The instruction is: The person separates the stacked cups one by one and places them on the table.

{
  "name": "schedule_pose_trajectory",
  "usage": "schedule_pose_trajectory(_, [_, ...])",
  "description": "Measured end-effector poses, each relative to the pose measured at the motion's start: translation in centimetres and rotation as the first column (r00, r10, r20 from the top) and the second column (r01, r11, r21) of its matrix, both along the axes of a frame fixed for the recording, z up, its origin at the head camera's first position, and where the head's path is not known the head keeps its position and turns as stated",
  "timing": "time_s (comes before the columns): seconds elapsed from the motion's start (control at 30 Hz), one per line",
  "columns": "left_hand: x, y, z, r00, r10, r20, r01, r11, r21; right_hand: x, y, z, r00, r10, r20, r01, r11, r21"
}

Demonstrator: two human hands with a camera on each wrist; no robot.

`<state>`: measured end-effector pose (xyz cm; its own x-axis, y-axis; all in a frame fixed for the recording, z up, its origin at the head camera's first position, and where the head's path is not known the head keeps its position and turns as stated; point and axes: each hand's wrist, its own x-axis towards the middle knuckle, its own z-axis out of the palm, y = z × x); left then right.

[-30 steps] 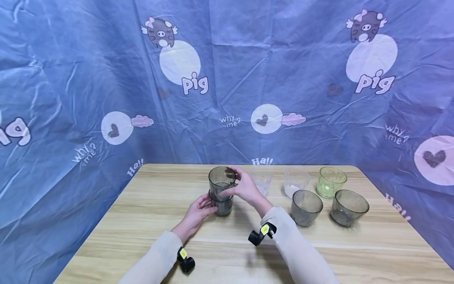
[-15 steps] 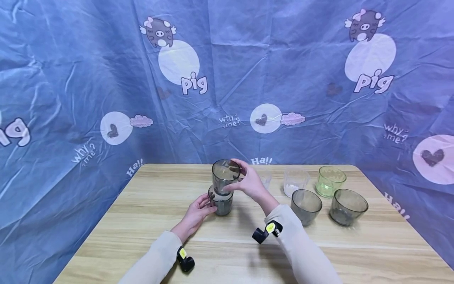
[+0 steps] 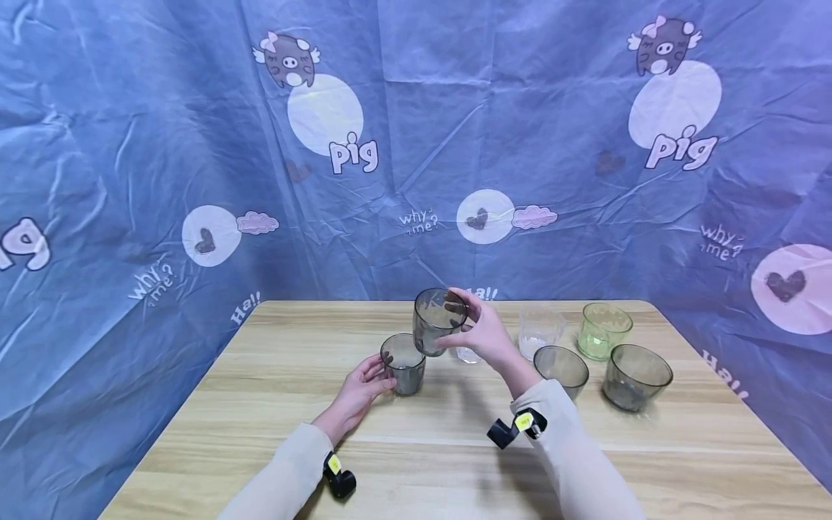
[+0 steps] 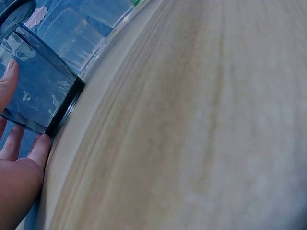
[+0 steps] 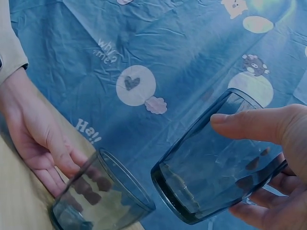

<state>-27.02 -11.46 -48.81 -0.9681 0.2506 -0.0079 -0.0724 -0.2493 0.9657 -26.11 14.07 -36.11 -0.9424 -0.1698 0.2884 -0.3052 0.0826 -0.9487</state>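
My right hand (image 3: 487, 334) grips a grey glass cup (image 3: 432, 323) by its side and holds it up in the air. That raised cup is right of and above a second grey glass cup (image 3: 404, 372), which stands upright on the table. Around the left side of the standing cup, my left hand (image 3: 360, 393) has its fingers and thumb. In the right wrist view, the thumb lies along the lifted cup (image 5: 211, 163) and the other fingers are behind it. A gap shows between the two cups there.
The wooden table (image 3: 260, 433) carries more cups on the right: a clear cup (image 3: 541, 334), a green cup (image 3: 604, 332), and two grey cups, one (image 3: 637, 379) at the far right and one (image 3: 560, 368) partly behind my right arm. Another clear cup (image 3: 468, 354) is mostly hidden behind my right hand.
My right hand has lifted its grey cup out of the one below and carried it up and to the right. My left hand has stayed at the standing cup.
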Motion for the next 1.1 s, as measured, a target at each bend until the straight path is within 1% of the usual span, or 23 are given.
schedule_pose_trajectory(0.27, [0.1, -0.1, 0.0, 1.000, 0.000, -0.009, 0.000, 1.000, 0.007, 0.5, 1.7, -0.5, 1.000, -0.016, 0.000, 0.016, 1.000, -0.011])
schedule_pose_trajectory(0.4, [0.2, -0.1, 0.0, 1.000, 0.000, -0.027, 0.000, 1.000, -0.005, 0.9, 2.6, -0.9, 1.000, -0.031, 0.001, 0.031, 0.999, 0.013])
schedule_pose_trajectory(0.47, [0.2, -0.1, 0.0, 1.000, 0.001, -0.020, -0.001, 1.000, 0.000, 1.1, 3.0, -1.1, 0.999, -0.036, 0.000, 0.036, 0.999, 0.033])
schedule_pose_trajectory(0.67, [0.0, 0.0, -0.1, 1.000, 0.008, -0.013, -0.008, 1.000, -0.002, 1.9, 4.2, -2.2, 0.999, -0.032, 0.023, 0.031, 0.998, 0.047])
schedule_pose_trajectory(0.73, [0.0, 0.0, -0.1, 1.000, 0.011, -0.020, -0.011, 1.000, -0.009, 2.2, 4.5, -2.6, 0.999, -0.038, 0.037, 0.036, 0.999, 0.040])
schedule_pose_trajectory(0.9, [-0.1, 0.0, -0.2, 1.000, 0.016, -0.004, -0.016, 1.000, 0.002, 2.7, 4.9, -3.7, 0.998, -0.027, 0.051, 0.026, 0.999, 0.025])
schedule_pose_trajectory(1.1, [0.0, 0.1, 0.0, 1.000, 0.019, 0.004, -0.019, 1.000, 0.004, 3.3, 5.4, -4.9, 0.998, -0.045, 0.054, 0.041, 0.997, 0.068])
